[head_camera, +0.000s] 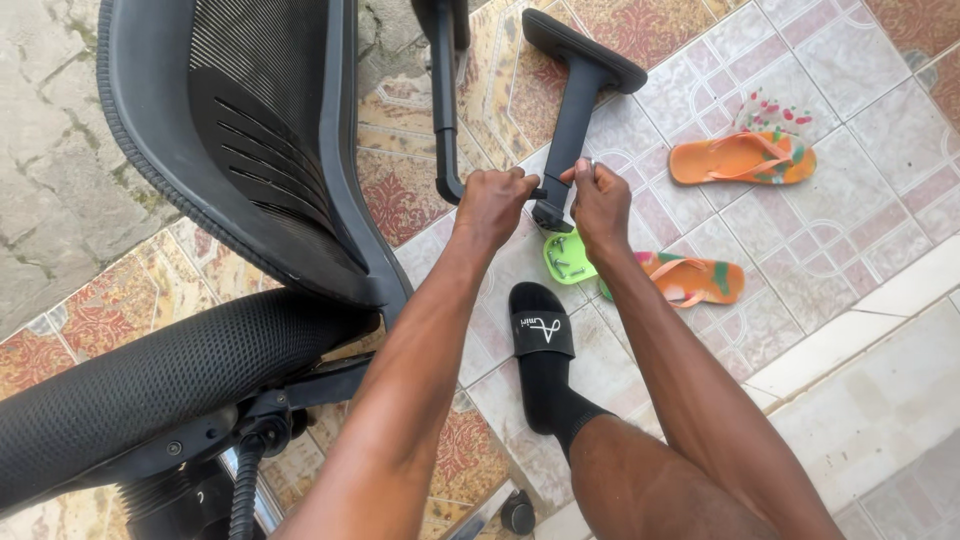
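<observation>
**Armrest held at the chair's side bracket**

Both hands are up at the lower end of a black armrest (578, 110), beside the office chair (240, 180) lying tipped on the tiled floor (850, 220). Left hand (492, 205) is fisted around the curved black bracket (446, 150) w/ fingers fully closed. Right hand (600, 205) pinches a small metal part at the armrest base, prob. a bolt or tool, too small to tell. Armrest stands tilted, pad end away from the person. It looks like rigid plastic, light-ish, top-heavy at the pad; best gripped on the stem near the base. A green dish of screws (568, 258) sits just below the hands, near a black slide (540, 340) & orange flip-flops (742, 158).
</observation>
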